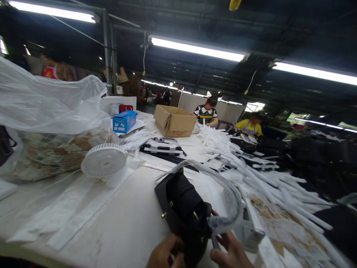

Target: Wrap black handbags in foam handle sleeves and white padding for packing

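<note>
On the table [121,212], toward its left edge, a clear plastic bag [50,100] of packets [55,152] bulges behind a white fan [104,160]. Near the far edge stand a blue box [124,121] and, right of it, a cardboard box [175,122]; beyond that edge is a person [206,112].

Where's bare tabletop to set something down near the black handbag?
Free: the white tabletop between the flat white strips on the left and the black handbag. Crowded: right of the bag, under heaped long white tubes; far left, a bulging clear plastic sack.
</note>
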`<action>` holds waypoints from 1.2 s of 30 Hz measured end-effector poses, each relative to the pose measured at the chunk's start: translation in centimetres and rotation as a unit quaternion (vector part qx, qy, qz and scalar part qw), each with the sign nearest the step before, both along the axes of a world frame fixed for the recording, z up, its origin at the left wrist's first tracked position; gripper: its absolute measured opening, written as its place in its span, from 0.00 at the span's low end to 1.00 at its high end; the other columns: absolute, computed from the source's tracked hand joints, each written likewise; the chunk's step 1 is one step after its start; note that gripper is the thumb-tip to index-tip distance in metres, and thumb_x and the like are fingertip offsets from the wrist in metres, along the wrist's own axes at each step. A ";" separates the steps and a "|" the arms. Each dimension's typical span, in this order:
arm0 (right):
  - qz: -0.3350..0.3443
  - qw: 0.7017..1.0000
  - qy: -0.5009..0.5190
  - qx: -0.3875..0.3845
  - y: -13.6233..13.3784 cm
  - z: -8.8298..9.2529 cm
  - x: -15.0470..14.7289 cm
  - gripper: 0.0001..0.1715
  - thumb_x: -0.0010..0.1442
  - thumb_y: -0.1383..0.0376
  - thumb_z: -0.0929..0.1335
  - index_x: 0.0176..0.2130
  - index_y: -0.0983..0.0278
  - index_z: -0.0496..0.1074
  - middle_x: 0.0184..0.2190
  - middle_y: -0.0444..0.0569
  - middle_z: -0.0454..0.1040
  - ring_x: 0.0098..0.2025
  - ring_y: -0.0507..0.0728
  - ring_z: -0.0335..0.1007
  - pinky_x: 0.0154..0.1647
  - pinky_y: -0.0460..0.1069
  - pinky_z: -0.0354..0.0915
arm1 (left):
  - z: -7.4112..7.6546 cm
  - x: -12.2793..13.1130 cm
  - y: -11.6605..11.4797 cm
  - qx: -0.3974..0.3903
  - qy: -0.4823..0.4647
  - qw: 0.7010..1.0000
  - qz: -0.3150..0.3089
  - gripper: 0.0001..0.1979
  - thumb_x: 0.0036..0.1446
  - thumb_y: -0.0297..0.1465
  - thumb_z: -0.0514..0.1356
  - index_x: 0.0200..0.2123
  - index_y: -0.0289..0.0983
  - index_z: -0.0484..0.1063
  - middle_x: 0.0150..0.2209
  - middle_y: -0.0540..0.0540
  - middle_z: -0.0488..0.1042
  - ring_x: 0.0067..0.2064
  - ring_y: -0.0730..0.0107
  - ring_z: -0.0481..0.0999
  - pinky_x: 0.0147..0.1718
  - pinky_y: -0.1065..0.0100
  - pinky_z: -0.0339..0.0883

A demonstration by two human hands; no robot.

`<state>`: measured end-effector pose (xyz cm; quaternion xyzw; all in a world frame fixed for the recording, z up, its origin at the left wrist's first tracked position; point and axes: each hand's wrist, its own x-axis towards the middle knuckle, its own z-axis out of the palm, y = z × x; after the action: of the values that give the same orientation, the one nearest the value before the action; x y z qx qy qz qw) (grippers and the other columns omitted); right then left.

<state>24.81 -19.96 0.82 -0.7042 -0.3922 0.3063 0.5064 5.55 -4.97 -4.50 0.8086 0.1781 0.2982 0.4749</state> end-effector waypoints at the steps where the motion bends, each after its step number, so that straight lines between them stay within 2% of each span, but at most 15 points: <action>1: -0.025 0.999 -0.021 0.003 -0.6 -0.4 0.3 0.54 0.45 0.52 0.71 0.66 0.62 0.55 0.62 0.58 0.64 0.64 0.68 0.57 0.64 0.59 0.55 | 1.0 0.2 0.9 0.075 -0.046 0.995 0.042 0.07 0.60 0.28 0.52 0.36 0.40 0.71 0.33 0.48 0.75 0.34 0.70 0.75 0.34 0.72 0.70; 2: -0.046 0.998 -0.038 -0.002 -1.1 -1.0 0.2 0.55 0.45 0.54 0.71 0.67 0.62 0.53 0.63 0.58 0.62 0.65 0.68 0.56 0.63 0.59 0.56 | 2.3 0.4 2.0 0.148 -0.096 0.980 0.089 0.09 0.62 0.27 0.51 0.39 0.40 0.70 0.38 0.46 0.75 0.40 0.68 0.76 0.40 0.69 0.71; 4: -0.069 0.995 -0.069 -0.032 -1.5 -2.5 -0.6 0.55 0.44 0.58 0.72 0.67 0.62 0.52 0.63 0.58 0.62 0.65 0.68 0.56 0.61 0.58 0.60 | 4.9 0.9 4.6 0.277 -0.118 0.941 0.154 0.15 0.61 0.23 0.50 0.49 0.40 0.68 0.47 0.42 0.73 0.50 0.64 0.73 0.50 0.62 0.68; 5: -0.077 0.992 -0.084 -0.052 -1.5 -3.4 -1.4 0.56 0.43 0.60 0.72 0.67 0.61 0.52 0.62 0.58 0.63 0.65 0.69 0.57 0.60 0.58 0.61 | 6.1 1.1 5.8 0.333 -0.108 0.924 0.151 0.18 0.60 0.20 0.49 0.51 0.39 0.68 0.51 0.42 0.72 0.54 0.62 0.70 0.53 0.59 0.66; 7: -0.105 0.984 -0.117 -0.085 -1.0 -4.9 -3.0 0.58 0.40 0.65 0.73 0.67 0.61 0.52 0.61 0.57 0.65 0.64 0.69 0.59 0.58 0.57 0.64 | 7.6 1.7 7.4 0.411 -0.066 0.903 0.109 0.21 0.57 0.17 0.48 0.48 0.39 0.69 0.47 0.43 0.74 0.53 0.59 0.70 0.50 0.58 0.68; 9: -0.153 0.970 -0.160 -0.097 -0.3 -6.0 -4.3 0.57 0.41 0.67 0.72 0.66 0.62 0.52 0.61 0.57 0.65 0.63 0.70 0.60 0.57 0.57 0.64 | 8.0 2.0 7.9 0.439 -0.013 0.895 0.073 0.18 0.54 0.15 0.48 0.39 0.38 0.72 0.36 0.45 0.74 0.44 0.59 0.72 0.40 0.60 0.69; 11: -0.182 0.960 -0.194 -0.083 0.6 -6.6 -4.7 0.52 0.44 0.65 0.71 0.65 0.64 0.54 0.61 0.58 0.65 0.62 0.70 0.61 0.58 0.59 0.64 | 7.5 1.9 7.3 0.436 0.016 0.897 0.070 0.15 0.55 0.16 0.48 0.29 0.38 0.69 0.28 0.47 0.70 0.34 0.61 0.69 0.32 0.62 0.66; 14: -0.160 0.962 -0.216 -0.042 2.0 -6.4 -3.5 0.46 0.50 0.63 0.69 0.65 0.65 0.54 0.62 0.59 0.64 0.63 0.69 0.60 0.61 0.61 0.60 | 6.4 1.4 5.6 0.414 -0.013 0.907 0.077 0.16 0.58 0.16 0.47 0.24 0.38 0.64 0.24 0.48 0.67 0.29 0.64 0.65 0.28 0.64 0.62; 17: -0.152 0.955 -0.256 -0.020 3.6 -5.5 -1.3 0.44 0.53 0.65 0.67 0.66 0.66 0.52 0.63 0.58 0.61 0.64 0.66 0.58 0.63 0.62 0.58 | 5.9 0.9 3.6 0.385 -0.053 0.919 0.068 0.17 0.59 0.16 0.44 0.27 0.38 0.64 0.25 0.48 0.67 0.29 0.66 0.65 0.29 0.64 0.62; 19: -0.176 0.935 -0.306 0.018 4.7 -4.3 -0.2 0.42 0.54 0.66 0.66 0.66 0.66 0.52 0.63 0.59 0.61 0.65 0.66 0.57 0.63 0.63 0.57 | 5.9 0.6 2.4 0.375 -0.061 0.923 0.059 0.16 0.59 0.16 0.44 0.29 0.38 0.66 0.26 0.48 0.67 0.29 0.66 0.66 0.30 0.64 0.63; 24: -0.248 0.870 -0.389 0.174 5.6 0.6 -1.5 0.26 0.62 0.65 0.63 0.59 0.64 0.62 0.55 0.58 0.70 0.58 0.64 0.65 0.58 0.64 0.63 | 6.5 -0.8 1.8 0.382 -0.067 0.920 0.062 0.15 0.60 0.18 0.48 0.40 0.38 0.70 0.35 0.46 0.73 0.37 0.66 0.73 0.38 0.65 0.69; 26: -0.188 0.870 -0.404 0.211 5.4 2.7 -3.2 0.20 0.63 0.68 0.64 0.54 0.60 0.67 0.49 0.56 0.73 0.53 0.62 0.69 0.55 0.60 0.67 | 6.5 -1.7 2.3 0.391 -0.072 0.912 0.098 0.14 0.60 0.19 0.50 0.43 0.38 0.70 0.39 0.45 0.74 0.40 0.66 0.74 0.42 0.65 0.70; 29: -0.035 0.878 -0.413 0.238 5.8 5.2 -5.7 0.17 0.63 0.72 0.64 0.48 0.57 0.72 0.44 0.52 0.75 0.49 0.59 0.72 0.51 0.55 0.70 | 6.1 -2.8 3.2 0.400 -0.085 0.899 0.155 0.13 0.60 0.19 0.53 0.45 0.38 0.71 0.41 0.44 0.74 0.45 0.64 0.74 0.47 0.64 0.69; 32: 0.037 0.888 -0.409 0.208 7.3 6.5 -7.2 0.15 0.64 0.71 0.63 0.47 0.60 0.73 0.42 0.52 0.77 0.46 0.57 0.74 0.49 0.52 0.70 | 5.3 -3.4 3.6 0.404 -0.101 0.894 0.167 0.13 0.60 0.20 0.55 0.47 0.36 0.71 0.43 0.43 0.74 0.49 0.64 0.73 0.51 0.64 0.68; 36: -0.005 0.904 -0.427 -0.022 9.9 7.4 -6.9 0.10 0.61 0.70 0.64 0.43 0.66 0.71 0.38 0.56 0.77 0.41 0.62 0.75 0.43 0.55 0.70 | 4.4 -3.7 3.6 0.412 -0.092 0.892 0.159 0.16 0.61 0.19 0.54 0.50 0.36 0.70 0.46 0.42 0.74 0.52 0.63 0.72 0.53 0.63 0.67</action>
<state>17.87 -10.09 8.27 -0.7804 -0.5605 -0.0181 0.2767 1.86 -1.38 -0.08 0.8617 0.1211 0.4891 0.0595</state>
